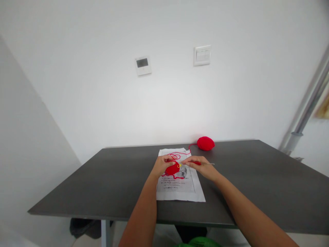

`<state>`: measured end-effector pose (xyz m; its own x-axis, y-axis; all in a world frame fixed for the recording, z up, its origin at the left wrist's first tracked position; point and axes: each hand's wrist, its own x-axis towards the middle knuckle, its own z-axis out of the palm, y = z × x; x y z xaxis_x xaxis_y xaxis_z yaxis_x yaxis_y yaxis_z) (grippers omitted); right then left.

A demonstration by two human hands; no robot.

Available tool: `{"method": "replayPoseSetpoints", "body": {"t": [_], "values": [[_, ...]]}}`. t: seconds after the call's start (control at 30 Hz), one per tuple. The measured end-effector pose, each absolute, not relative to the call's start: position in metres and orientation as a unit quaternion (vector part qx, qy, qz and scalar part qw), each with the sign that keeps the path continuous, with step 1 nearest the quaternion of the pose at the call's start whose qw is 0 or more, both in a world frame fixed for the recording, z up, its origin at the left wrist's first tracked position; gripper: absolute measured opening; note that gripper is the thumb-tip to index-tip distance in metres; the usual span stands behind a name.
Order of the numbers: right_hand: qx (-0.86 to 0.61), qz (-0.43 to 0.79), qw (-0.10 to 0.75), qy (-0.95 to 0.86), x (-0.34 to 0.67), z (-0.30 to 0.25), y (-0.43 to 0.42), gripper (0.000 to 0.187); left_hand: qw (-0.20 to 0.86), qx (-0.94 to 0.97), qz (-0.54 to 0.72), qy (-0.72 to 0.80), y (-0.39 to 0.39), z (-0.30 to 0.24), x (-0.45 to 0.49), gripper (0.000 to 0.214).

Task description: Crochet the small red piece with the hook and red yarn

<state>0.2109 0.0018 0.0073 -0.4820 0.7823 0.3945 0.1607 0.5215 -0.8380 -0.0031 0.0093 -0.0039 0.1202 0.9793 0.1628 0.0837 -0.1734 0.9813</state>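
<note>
We look from the person's own head, in one wide view, forward and down across the worktop from above its near edge. We face the white wall almost square on, and it fills the upper half. Our view stands back enough that the left hand and right hand look small, low and near the centre.

Hook tip too small to tell; print unreadable; forearms cropped below.

A dark table stands by a white wall bearing a switch and panel
</note>
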Motion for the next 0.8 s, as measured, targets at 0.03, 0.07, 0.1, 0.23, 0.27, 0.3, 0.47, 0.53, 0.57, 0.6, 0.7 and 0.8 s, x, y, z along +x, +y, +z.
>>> {"method": "replayPoseSetpoints", "body": {"t": [0.03, 0.07, 0.1, 0.23, 0.27, 0.3, 0.47, 0.53, 0.57, 0.6, 0.7, 0.8], "values": [[-0.307, 0.392, 0.411, -0.764, 0.211, 0.008, 0.002, 0.026, 0.460, 0.589, 0.488, 0.450, 0.009, -0.004, -0.003, 0.020], [-0.306, 0.403, 0.413, -0.758, 0.211, 0.009, 0.002, 0.026, 0.460, 0.588, 0.490, 0.451, 0.009, -0.004, -0.003, 0.020], [-0.303, 0.417, 0.413, -0.751, 0.211, 0.010, 0.001, 0.025, 0.459, 0.586, 0.491, 0.452, 0.009, -0.005, -0.002, 0.021], [-0.294, 0.498, 0.433, -0.691, 0.210, 0.011, 0.001, 0.023, 0.484, 0.573, 0.473, 0.462, 0.008, -0.007, -0.002, 0.026], [-0.289, 0.518, 0.441, -0.674, 0.209, 0.010, 0.001, 0.022, 0.498, 0.569, 0.464, 0.462, 0.007, -0.007, -0.002, 0.028], [-0.279, 0.535, 0.448, -0.660, 0.208, 0.008, 0.001, 0.022, 0.514, 0.563, 0.456, 0.459, 0.006, -0.007, -0.002, 0.029], [-0.239, 0.581, 0.490, -0.604, 0.201, 0.001, 0.001, 0.020, 0.604, 0.510, 0.461, 0.404, 0.002, -0.005, -0.003, 0.032], [-0.230, 0.586, 0.507, -0.589, 0.198, 0.000, -0.001, 0.018, 0.631, 0.493, 0.460, 0.384, 0.001, -0.004, -0.003, 0.034], [-0.225, 0.589, 0.512, -0.584, 0.197, 0.000, -0.002, 0.018, 0.640, 0.488, 0.458, 0.376, 0.000, -0.003, -0.003, 0.035], [-0.221, 0.593, 0.516, -0.578, 0.196, 0.001, -0.003, 0.018, 0.648, 0.486, 0.456, 0.369, 0.000, -0.003, -0.003, 0.035], [-0.212, 0.617, 0.520, -0.551, 0.194, 0.003, -0.006, 0.021, 0.661, 0.478, 0.456, 0.357, -0.001, -0.002, -0.003, 0.035], [-0.206, 0.637, 0.524, -0.526, 0.193, 0.003, -0.006, 0.023, 0.663, 0.471, 0.461, 0.356, 0.000, -0.002, -0.002, 0.034]]}}
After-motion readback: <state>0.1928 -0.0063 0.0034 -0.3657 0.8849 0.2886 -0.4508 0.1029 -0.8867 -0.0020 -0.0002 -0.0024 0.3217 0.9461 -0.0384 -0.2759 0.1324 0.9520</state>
